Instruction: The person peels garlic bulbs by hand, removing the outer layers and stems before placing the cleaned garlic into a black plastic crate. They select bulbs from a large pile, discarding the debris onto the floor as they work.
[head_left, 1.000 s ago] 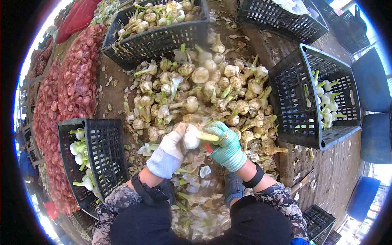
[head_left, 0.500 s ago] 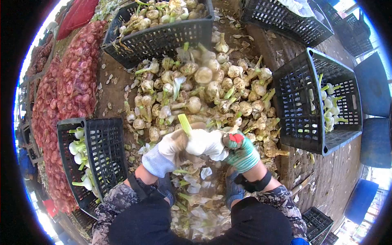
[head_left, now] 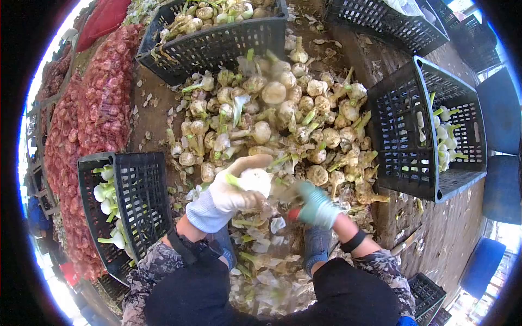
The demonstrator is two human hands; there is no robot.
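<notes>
In front of my knees, my left hand (head_left: 225,194), in a white glove with a pale blue cuff, is closed around a clean white garlic bulb (head_left: 254,181). The bulb's green stem points to the left. To the right of it is my right hand (head_left: 317,205) in a green and white glove, apart from the bulb. A red patch shows near its thumb. Motion smears its fingers, and a brownish blur lies between the two hands. Just beyond both hands spreads a heap of unpeeled garlic bulbs (head_left: 273,93) with stems and loose skins.
White bulbs lie in a black crate (head_left: 142,198) at left and another black crate (head_left: 405,130) at right. Behind the heap stands a crate of unpeeled garlic (head_left: 217,48). Red mesh sacks (head_left: 106,100) line the left side. Shed skins (head_left: 261,263) litter the ground between my feet.
My hands, together at the bulb before, are now apart. The right hand has moved away from the bulb and turned. The bulb's stem has swung from pointing up to pointing left.
</notes>
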